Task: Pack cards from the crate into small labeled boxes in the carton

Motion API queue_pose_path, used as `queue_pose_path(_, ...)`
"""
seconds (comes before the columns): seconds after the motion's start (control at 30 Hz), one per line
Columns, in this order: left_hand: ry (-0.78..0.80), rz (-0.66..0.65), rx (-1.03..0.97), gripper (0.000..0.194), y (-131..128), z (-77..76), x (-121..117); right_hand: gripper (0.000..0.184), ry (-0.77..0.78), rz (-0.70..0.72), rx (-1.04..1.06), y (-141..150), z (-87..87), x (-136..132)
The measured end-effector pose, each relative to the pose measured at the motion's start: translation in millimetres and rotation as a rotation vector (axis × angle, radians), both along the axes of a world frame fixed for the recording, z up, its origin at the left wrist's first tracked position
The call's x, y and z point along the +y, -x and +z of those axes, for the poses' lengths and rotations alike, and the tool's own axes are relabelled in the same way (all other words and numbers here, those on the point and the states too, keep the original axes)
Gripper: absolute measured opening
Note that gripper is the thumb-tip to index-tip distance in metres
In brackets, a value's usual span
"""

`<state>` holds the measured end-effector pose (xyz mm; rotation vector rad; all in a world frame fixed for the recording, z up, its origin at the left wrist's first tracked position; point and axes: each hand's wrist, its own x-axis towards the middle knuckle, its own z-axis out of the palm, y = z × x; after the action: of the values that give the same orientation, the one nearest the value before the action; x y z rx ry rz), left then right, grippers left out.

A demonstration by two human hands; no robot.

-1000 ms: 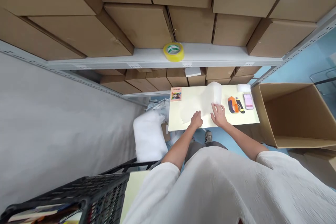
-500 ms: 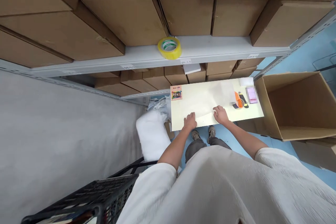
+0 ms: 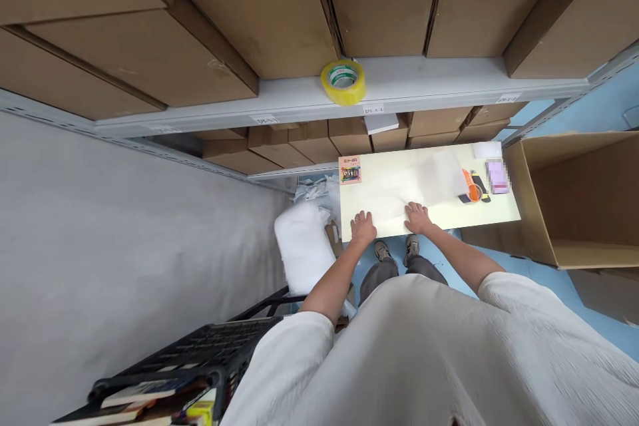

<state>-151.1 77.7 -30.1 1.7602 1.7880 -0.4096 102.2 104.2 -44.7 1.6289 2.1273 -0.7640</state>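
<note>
My left hand (image 3: 363, 227) rests with spread fingers near the front left of a pale cream table (image 3: 499, 210). My right hand (image 3: 418, 217) lies to its right, fingers stretched out on the front part of a thin translucent sheet (image 3: 439, 176). The sheet is hard to tell from the tabletop, and its exact outline under my hands is unclear. A small pink printed item (image 3: 350, 170) sits at the table's back left corner. Toward the right end are an orange tape dispenser (image 3: 472, 188), a black and yellow cutter (image 3: 481, 186) and a lilac pack (image 3: 497, 177).
Shelves of cardboard boxes (image 3: 379, 10) rise behind the table, with a yellow tape roll (image 3: 343, 82) on the shelf edge. A large open carton (image 3: 539, 213) stands at right. White wrapping material (image 3: 304, 249) lies at left, above a black crate (image 3: 164, 363) holding books.
Both hands have shifted slightly left along the table. The sheet's front edge, raised between my hands before, now lies flatter. The view has moved a little, showing more of the crate.
</note>
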Motion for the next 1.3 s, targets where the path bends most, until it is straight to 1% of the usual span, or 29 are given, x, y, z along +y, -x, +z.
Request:
queue_pose_path(0.1,-0.055,-0.08,-0.096,0.058,2,-1.4,-1,0.067,-0.046,-0.033,0.049,8,-0.7,-4)
queue_pose_path(0.17,-0.072,-0.096,-0.146,0.059,0,-3.4,1,0.065,-0.073,-0.031,0.09,14,-0.7,-6)
queue_pose_path(0.3,-0.111,-0.107,-0.196,0.067,-5,-7.0,3,0.065,-0.104,0.02,0.173,33,1.0,-12)
queue_pose_path(0.4,-0.125,-0.113,-0.204,0.067,-3,-7.4,2,0.065,-0.089,0.068,0.226,53,2.5,-17)
queue_pose_path(0.53,-0.13,-0.104,-0.184,0.065,10,-6.6,-2,0.066,-0.064,0.133,0.288,79,1.8,-24)
queue_pose_path(0.63,-0.113,-0.089,-0.153,0.066,23,-6.8,-3,0.066,-0.057,0.156,0.314,96,0.4,-27)
queue_pose_path(0.83,-0.075,-0.047,-0.11,0.067,48,-10.1,0,0.067,-0.045,0.207,0.346,117,-2.8,-26)
queue_pose_path(0.93,-0.059,-0.035,-0.119,0.067,54,-13.1,-1,0.064,-0.04,0.199,0.373,116,-5.1,-25)
queue_pose_path(1.07,-0.065,-0.031,-0.139,0.073,54,-17.8,-5,0.055,-0.159,0.017,0.322,95,-4.5,-24)
queue_pose_path(1.17,-0.107,-0.079,-0.179,0.075,51,-20.4,-5,0.052,-0.244,-0.076,0.232,74,-0.6,-23)
queue_pose_path(1.23,-0.096,-0.1,-0.198,0.074,48,-21.4,-4,0.05,-0.244,-0.104,0.17,61,1.7,-21)
queue_pose_path(1.3,-0.062,-0.092,-0.199,0.073,46,-22.0,-3,0.049,-0.217,-0.129,0.114,53,2.1,-18)
